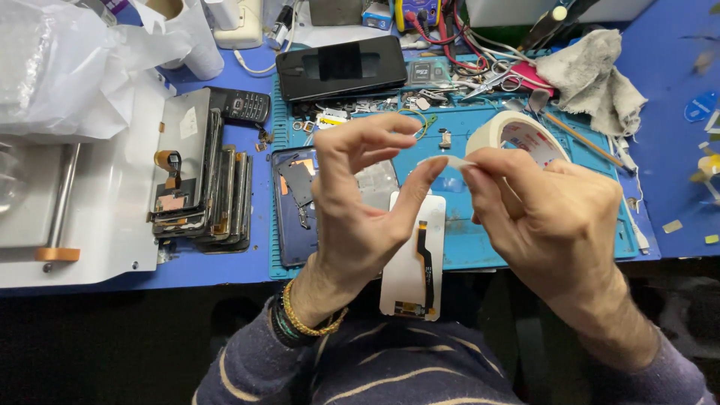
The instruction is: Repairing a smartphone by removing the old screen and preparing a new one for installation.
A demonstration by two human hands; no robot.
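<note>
1. We work over a blue silicone mat (525,247) on a cluttered bench.
2. Our left hand (360,202) pinches the tape strip (450,160).
3. Our right hand (547,217) grips the tape roll (517,135), above a white screen panel (412,262).

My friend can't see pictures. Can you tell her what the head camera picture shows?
Two bare hands, the left hand and right hand, pull a strip from a cream roll of masking tape above a white phone screen panel with a black ribbon cable. Beneath lies a cluttered blue work mat, with a stack of dark phone screens beside it.
</note>
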